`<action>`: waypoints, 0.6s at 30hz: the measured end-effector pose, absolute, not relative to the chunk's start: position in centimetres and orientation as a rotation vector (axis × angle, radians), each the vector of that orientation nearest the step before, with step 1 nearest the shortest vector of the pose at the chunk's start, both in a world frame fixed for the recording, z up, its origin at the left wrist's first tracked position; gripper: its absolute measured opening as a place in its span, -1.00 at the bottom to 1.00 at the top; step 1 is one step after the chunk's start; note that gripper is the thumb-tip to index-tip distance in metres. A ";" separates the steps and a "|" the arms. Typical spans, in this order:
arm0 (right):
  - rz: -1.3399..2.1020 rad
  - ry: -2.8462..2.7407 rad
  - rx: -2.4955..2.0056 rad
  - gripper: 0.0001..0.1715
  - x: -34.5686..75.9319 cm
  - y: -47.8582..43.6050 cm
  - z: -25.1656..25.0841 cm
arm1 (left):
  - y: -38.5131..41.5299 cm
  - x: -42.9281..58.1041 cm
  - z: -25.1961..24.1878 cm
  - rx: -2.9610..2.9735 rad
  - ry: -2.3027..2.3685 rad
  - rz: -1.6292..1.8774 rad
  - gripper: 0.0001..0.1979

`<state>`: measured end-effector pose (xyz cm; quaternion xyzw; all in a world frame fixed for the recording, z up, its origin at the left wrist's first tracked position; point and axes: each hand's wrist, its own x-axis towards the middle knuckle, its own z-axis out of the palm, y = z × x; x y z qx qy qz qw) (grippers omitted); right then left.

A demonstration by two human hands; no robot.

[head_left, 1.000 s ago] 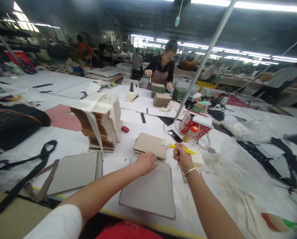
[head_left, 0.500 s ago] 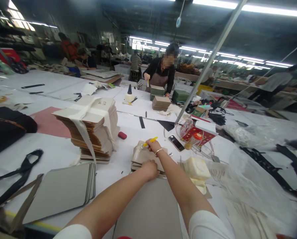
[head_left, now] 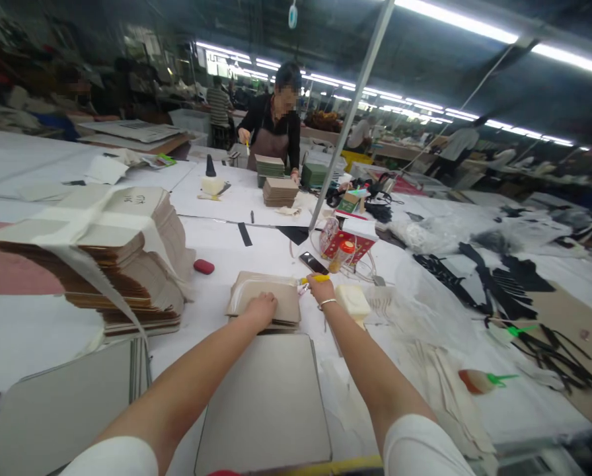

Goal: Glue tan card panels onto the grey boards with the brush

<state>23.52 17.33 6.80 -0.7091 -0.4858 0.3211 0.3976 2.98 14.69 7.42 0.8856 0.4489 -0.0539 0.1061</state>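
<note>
My left hand (head_left: 262, 311) lies on a small stack of grey-brown board pieces (head_left: 286, 304), its fingers resting on the top piece. A wet, whitish streak curves along that piece's left and far edges. My right hand (head_left: 322, 289) is closed around a brush with a yellow handle (head_left: 318, 278), just off the stack's right edge. Nearer to me lies a pile of larger grey boards (head_left: 269, 396). A cream-coloured block-like container (head_left: 353, 303) stands right of my right hand; its contents are hidden.
At left stands a tall strapped bundle of boards (head_left: 112, 231), with more grey boards (head_left: 78, 403) below it. A red case (head_left: 203, 266), a phone (head_left: 313, 263) and a red box (head_left: 353, 235) lie beyond. A co-worker (head_left: 276, 122) holds a brush across the table. Plastic sheeting (head_left: 425, 311) spreads right.
My right hand has moved the brush from the stack's far left to beyond its right edge. My left hand has shifted onto the top piece. The view has swung right.
</note>
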 end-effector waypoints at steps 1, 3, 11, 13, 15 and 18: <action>0.804 -1.261 -1.783 -0.74 23.6 16.0 7.0 | 14.8 3.0 7.3 2.623 1.314 -0.152 -0.65; 0.780 -1.342 -1.754 -0.83 23.4 13.3 7.0 | 14.8 2.8 7.3 2.637 1.299 -0.148 -0.65; 0.762 -1.511 -1.684 -0.77 23.2 6.2 8.0 | 13.8 2.4 10.2 2.581 1.258 -0.059 -0.66; 0.841 -1.334 -1.666 -0.70 23.6 6.1 9.0 | 12.8 1.8 11.5 2.566 1.257 -0.005 -0.66; 0.853 -1.173 -1.615 -0.63 24.2 6.3 10.1 | 11.6 0.7 12.9 2.546 1.271 0.044 -0.66; 0.800 -1.013 -1.534 -0.58 25.0 6.6 11.4 | 9.8 -0.4 15.1 2.518 1.294 0.107 -0.66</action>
